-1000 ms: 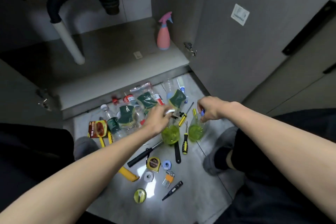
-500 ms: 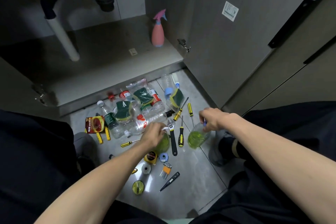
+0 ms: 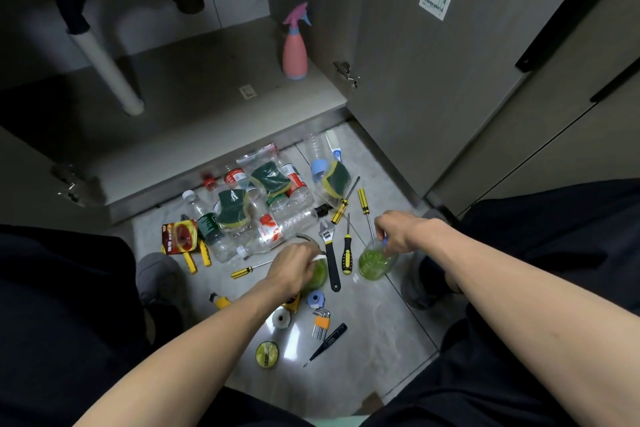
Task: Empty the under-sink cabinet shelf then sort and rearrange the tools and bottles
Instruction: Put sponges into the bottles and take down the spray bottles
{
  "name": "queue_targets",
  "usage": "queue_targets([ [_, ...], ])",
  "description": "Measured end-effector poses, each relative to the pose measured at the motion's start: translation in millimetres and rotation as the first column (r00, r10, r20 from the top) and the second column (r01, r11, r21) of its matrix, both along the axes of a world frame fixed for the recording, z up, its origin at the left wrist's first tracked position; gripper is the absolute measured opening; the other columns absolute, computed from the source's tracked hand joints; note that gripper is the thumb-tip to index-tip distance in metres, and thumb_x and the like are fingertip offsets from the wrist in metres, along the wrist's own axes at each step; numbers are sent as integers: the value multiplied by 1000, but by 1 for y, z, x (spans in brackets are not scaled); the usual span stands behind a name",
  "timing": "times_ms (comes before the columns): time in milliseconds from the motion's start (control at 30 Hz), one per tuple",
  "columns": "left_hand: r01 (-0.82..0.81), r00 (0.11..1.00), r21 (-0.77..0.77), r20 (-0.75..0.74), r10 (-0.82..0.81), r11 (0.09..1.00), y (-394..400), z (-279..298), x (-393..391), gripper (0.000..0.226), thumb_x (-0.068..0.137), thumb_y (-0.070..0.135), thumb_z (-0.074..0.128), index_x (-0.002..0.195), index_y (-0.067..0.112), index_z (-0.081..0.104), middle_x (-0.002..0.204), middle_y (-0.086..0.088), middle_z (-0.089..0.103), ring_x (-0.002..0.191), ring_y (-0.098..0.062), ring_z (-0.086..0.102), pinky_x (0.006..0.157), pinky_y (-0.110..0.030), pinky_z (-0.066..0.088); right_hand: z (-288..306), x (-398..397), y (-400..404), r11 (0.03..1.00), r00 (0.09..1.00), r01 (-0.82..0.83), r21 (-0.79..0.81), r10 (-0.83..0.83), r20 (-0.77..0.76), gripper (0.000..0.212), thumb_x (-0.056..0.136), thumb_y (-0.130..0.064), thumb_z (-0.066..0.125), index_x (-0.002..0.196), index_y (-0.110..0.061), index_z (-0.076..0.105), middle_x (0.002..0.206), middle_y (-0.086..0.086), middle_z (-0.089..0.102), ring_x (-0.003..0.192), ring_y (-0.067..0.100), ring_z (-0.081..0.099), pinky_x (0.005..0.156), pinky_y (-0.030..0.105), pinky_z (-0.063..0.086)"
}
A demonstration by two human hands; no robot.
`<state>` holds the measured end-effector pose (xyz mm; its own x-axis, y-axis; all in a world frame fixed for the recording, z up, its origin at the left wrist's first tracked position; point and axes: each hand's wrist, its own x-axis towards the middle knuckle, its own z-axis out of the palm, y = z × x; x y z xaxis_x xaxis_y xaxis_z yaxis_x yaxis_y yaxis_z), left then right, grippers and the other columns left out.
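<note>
Two clear bottles of green liquid stand on the grey floor tiles. My left hand (image 3: 294, 265) grips the top of the left green bottle (image 3: 318, 277), which it mostly hides. My right hand (image 3: 398, 232) holds the blue-capped neck of the right green bottle (image 3: 374, 263), which leans a little. Between them lie an adjustable wrench (image 3: 329, 253) and a yellow-black screwdriver (image 3: 346, 253). A pink spray bottle (image 3: 295, 52) stands alone on the cabinet shelf (image 3: 194, 104).
Empty plastic bottles (image 3: 263, 218) and bagged sponges (image 3: 268, 180) are heaped at the cabinet's foot. Tape rolls, hex keys (image 3: 320, 321), a tester pen (image 3: 327, 343) and more screwdrivers lie near my knees. A white drain pipe (image 3: 110, 76) drops to the shelf. The open door (image 3: 433, 80) stands right.
Both hands have come down and toward me with the green bottles, now low on the floor. My head has pulled back, so the pile looks farther away.
</note>
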<state>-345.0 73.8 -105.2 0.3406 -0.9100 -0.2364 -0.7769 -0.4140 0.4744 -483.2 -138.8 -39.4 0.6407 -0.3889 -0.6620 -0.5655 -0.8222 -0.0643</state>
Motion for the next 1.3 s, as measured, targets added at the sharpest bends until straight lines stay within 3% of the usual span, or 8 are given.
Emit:
queue_targets([
  [167,-63,993,33,-96,66,997,2,1,5,28,87,16,60,111,26,70,116,4,68,107,-19,62,85,-32,52,-5,6,6,1000,1000,-1,11,1,1,27,76,-21,77,97,-21,61,114,6,61,102,27,61,84,31,52],
  [333,-111,986,61,-119,118,992,1,13,8,20,86,32,65,105,29,71,111,10,70,99,-15,64,73,-28,49,-2,13,10,998,999,-7,57,10,-53,25,75,-25,79,95,-18,67,100,2,66,90,24,63,73,30,52],
  [500,-202,965,132,-142,220,970,-2,23,22,28,91,47,46,87,31,69,87,11,69,75,-11,63,58,-27,48,6,29,-4,997,998,-36,72,40,-58,26,81,-40,72,95,-19,65,96,1,66,89,24,64,77,36,55],
  [733,-259,951,133,-141,277,957,-31,49,79,23,94,21,53,81,9,68,75,-3,70,67,-17,63,85,-42,54,30,86,-37,997,994,-6,82,-2,106,25,89,-42,62,92,-18,65,97,4,67,91,26,64,81,40,53],
  [867,-303,942,122,-112,316,945,-54,68,129,25,98,23,52,86,8,67,70,-3,62,55,-13,50,55,-30,49,46,131,-68,989,968,111,96,-129,217,23,87,-38,64,93,-16,69,99,6,69,90,25,65,83,40,54],
  [1033,-368,928,87,-16,371,926,-94,90,202,24,98,33,51,87,21,70,80,-1,70,65,-14,59,56,-28,49,58,207,-117,969,871,229,92,-246,426,13,81,-25,61,84,-15,69,92,2,70,90,26,65,85,41,54],
  [1133,-410,910,31,77,407,912,-130,94,251,24,91,32,50,97,23,71,94,-4,72,87,-26,65,74,-36,55,65,268,-154,982,855,189,-30,-149,497,24,84,-28,62,107,-28,67,118,4,67,112,31,62,92,34,49],
  [1300,-453,883,-105,89,462,886,-190,81,322,35,92,31,54,125,22,60,126,-8,63,114,-31,59,92,-36,49,72,396,-230,983,735,119,-139,7,678,37,92,-23,57,129,-17,59,135,12,58,124,32,56,92,31,46],
])
